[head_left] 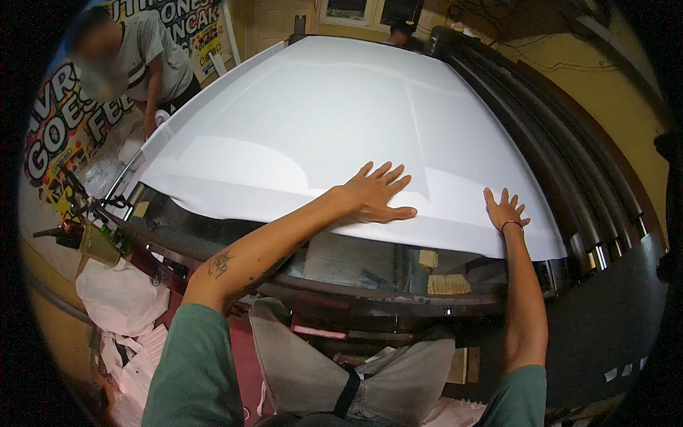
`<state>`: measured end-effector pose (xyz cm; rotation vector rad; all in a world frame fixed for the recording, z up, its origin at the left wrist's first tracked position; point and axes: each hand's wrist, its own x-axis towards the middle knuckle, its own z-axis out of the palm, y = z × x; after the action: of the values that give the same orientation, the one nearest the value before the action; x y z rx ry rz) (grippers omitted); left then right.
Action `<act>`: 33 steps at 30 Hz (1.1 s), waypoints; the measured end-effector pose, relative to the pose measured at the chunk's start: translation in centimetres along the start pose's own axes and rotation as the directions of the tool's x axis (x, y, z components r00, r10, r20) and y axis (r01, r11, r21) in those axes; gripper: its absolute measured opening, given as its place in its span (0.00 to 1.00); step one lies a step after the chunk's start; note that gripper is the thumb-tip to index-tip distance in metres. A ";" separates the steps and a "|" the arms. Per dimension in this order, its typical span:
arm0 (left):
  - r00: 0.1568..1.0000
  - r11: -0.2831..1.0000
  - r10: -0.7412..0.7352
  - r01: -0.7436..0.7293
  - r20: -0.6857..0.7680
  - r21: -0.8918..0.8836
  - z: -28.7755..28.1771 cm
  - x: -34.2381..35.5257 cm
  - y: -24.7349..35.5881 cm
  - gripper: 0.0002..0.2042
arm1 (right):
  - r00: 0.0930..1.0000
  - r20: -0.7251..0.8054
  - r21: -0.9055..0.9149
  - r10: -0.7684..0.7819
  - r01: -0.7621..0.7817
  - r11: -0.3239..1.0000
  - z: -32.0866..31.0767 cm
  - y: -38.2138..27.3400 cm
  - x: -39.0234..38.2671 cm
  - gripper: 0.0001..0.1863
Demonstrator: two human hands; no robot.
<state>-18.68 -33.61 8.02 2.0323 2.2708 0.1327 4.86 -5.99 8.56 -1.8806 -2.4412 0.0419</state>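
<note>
A large white sheet (341, 107), fabric or paper, spreads over a long dark-framed glass-topped table (341, 260). My left hand (377, 193) lies flat on the sheet near its front edge, fingers spread and pointing right. Farther right, my right hand (506, 211) also rests on the sheet with its fingers apart, a thin dark band around the wrist. Neither hand grips anything. The sheet's near edge hangs unevenly, leaving a strip of glass uncovered. A crease line runs through the sheet right of my left hand.
Long dark rollers (562, 149) run along the right side. At the far left a person (160, 57) leans beside the sheet; another person's head (400, 33) shows at the far end. A container of tools (99, 243) and a white bag (121, 295) sit left of the table.
</note>
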 end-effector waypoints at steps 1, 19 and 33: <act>1.000 1.000 0.004 -0.004 -0.008 0.000 -0.1 0.0 0.0 0.50 | 1.000 0.002 0.011 0.005 -0.005 1.000 0.0 0.0 0.1 0.53; 0.999 0.999 0.043 -0.043 -0.009 0.024 -0.2 -0.3 0.3 0.52 | 0.999 -0.023 -0.015 0.040 -0.041 0.999 0.0 0.6 0.5 0.52; 0.997 0.997 0.071 -0.071 -0.011 -0.009 0.3 -0.1 0.3 0.53 | 1.000 -0.005 -0.034 0.029 -0.029 0.999 0.1 1.6 1.2 0.52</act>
<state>-18.32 -33.69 7.71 2.1136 2.2006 0.1594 6.15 -4.45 8.44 -1.9278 -2.4276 -0.0026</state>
